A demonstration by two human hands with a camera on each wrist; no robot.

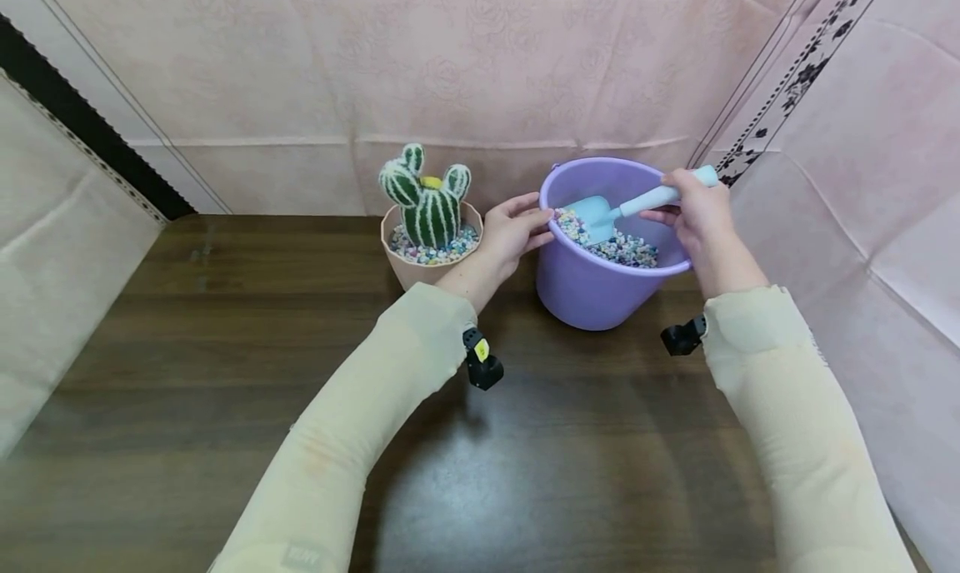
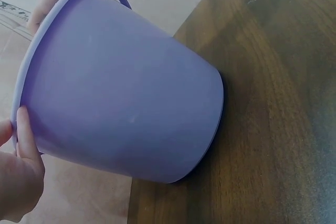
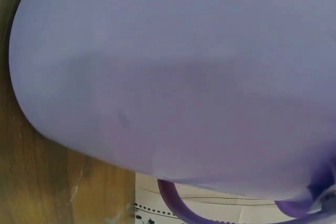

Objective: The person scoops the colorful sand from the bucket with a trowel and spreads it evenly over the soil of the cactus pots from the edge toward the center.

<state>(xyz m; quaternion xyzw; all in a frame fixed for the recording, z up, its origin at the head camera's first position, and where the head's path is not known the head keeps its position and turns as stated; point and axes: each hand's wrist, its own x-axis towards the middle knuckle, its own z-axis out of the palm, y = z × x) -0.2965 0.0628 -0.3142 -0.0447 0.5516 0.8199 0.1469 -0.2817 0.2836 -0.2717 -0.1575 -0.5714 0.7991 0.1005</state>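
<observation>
Purple bucket (image 3: 173,77) fills most of view, w/ handle (image 3: 172,202) & cloth (image 3: 247,211) at btm, tabletop (image 3: 31,171) L.

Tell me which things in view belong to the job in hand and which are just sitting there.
In use:
- light blue hand trowel, in the right hand
- purple bucket, left hand at its rim
- multicolored pebbles inside it

Apparently idle:
- potted cactus, though similar pebbles in its pot may link it
- pink patterned backdrop
</observation>
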